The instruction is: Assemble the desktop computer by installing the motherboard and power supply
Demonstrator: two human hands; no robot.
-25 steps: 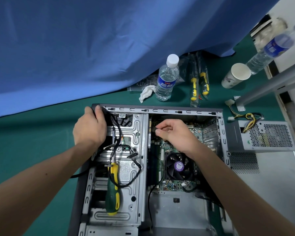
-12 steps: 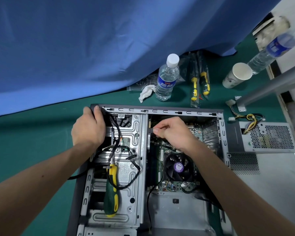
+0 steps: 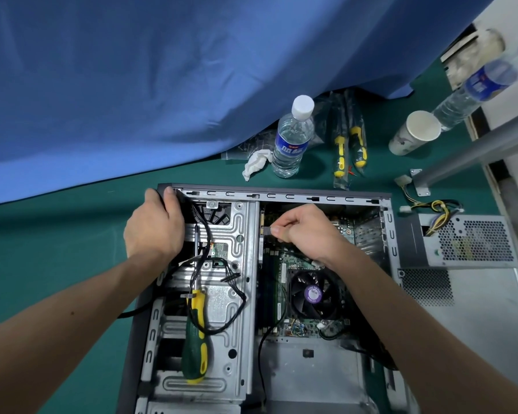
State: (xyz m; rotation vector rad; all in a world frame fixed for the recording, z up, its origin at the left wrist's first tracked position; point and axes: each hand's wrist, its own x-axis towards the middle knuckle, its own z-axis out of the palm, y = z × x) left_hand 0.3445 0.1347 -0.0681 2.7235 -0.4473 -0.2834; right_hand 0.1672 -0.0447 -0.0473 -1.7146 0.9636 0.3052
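Open computer case (image 3: 281, 195) lies on its side on the green mat (image 3: 57, 249), interior facing up; left hand (image 3: 154, 227) grips the case's far left corner, fingers curled over the rim; right hand (image 3: 307, 231) reaches inside, thumb and forefinger pinching a small dark connector (image 3: 266, 230) right beside the metal divider at the motherboard's far edge; whether the connector is seated cannot be told. Motherboard (image 3: 293, 261) sits in the right-hand bay of the case, its CPU fan (image 3: 311, 294) with a purple centre label near the right forearm; thin black cables trail from the board toward the near end. Power supply (image 3: 473, 242) rests outside the case, just beside its right wall, yellow and black leads spilling from its far side. A green-and-yellow screwdriver (image 3: 195, 339) lies on the drive cage (image 3: 237, 294) in the left bay, black wires looped around it. Beyond the case: a water bottle (image 3: 292, 138), a crumpled tissue (image 3: 256, 164), bagged screwdrivers (image 3: 349, 144), a paper cup (image 3: 414, 132); blue cloth (image 3: 162, 70) hangs behind.
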